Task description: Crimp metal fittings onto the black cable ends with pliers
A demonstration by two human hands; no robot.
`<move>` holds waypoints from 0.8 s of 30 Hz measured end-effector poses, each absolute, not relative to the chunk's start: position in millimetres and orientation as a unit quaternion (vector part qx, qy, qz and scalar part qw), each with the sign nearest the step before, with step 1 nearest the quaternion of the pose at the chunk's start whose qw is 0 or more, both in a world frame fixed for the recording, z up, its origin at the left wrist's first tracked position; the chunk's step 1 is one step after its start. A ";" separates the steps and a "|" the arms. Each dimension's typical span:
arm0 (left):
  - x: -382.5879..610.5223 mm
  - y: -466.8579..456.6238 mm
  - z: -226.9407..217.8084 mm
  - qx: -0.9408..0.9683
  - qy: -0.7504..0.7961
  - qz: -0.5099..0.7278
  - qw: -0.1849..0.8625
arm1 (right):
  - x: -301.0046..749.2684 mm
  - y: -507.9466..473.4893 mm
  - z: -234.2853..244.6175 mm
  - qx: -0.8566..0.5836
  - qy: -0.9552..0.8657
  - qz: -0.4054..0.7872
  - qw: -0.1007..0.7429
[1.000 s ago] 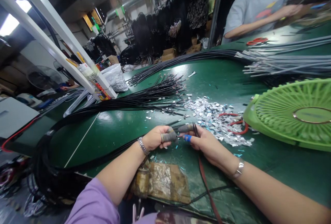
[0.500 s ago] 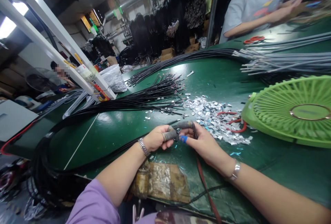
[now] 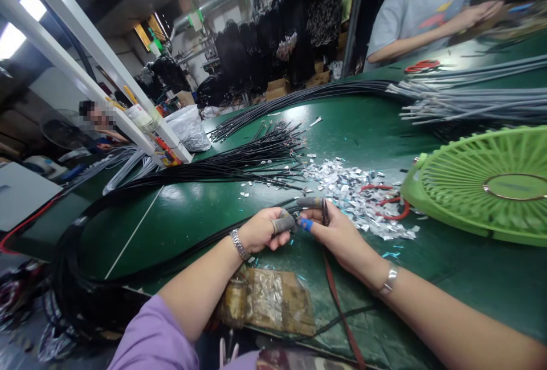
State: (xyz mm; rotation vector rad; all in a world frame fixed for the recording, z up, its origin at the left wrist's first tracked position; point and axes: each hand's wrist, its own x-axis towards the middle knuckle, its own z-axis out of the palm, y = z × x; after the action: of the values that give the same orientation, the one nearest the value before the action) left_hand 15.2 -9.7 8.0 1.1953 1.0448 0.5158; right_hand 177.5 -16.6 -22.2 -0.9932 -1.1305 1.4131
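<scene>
My left hand (image 3: pixel 260 228) and my right hand (image 3: pixel 337 234) meet over the green table (image 3: pixel 205 210), fingertips together. Both wear finger cots, grey on the left thumb, blue on a right fingertip. They pinch the end of a thin black cable (image 3: pixel 179 256) that runs leftward from my left hand and off the table's near edge. A dark tool (image 3: pixel 325 212) stands up between my right fingers. A brown strap (image 3: pixel 337 301) trails from my right hand toward me.
Bundled black cables (image 3: pixel 239 165) lie across the table's middle. Silvery foil scraps (image 3: pixel 354 193) and red scissors (image 3: pixel 387 202) sit beyond my hands. A green fan grille (image 3: pixel 482 185) fills the right. Grey cables (image 3: pixel 470 102) lie farther back. Another person (image 3: pixel 414 16) works opposite.
My hands stay joined at nearly the same spot, with only small finger shifts on the cable end. The person opposite has moved an arm slightly.
</scene>
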 end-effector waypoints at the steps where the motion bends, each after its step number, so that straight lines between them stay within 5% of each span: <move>1: 15.7 -9.9 7.7 0.533 0.466 0.232 0.667 | 176.9 -16.9 -21.9 -0.422 -0.467 0.586 0.511; 12: 16.2 -8.2 4.2 0.525 0.487 0.273 0.642 | 179.9 -15.8 -24.2 -0.444 -0.516 0.537 0.499; 24: 16.7 -10.0 7.4 0.535 0.479 0.237 0.655 | 177.6 -18.0 -17.6 -0.427 -0.394 0.638 0.505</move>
State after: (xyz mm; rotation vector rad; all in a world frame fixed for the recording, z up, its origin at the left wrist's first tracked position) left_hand 16.7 -10.0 7.4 1.2123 1.0850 0.5366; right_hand 177.6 -18.0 -17.6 -1.0309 -0.9516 1.5386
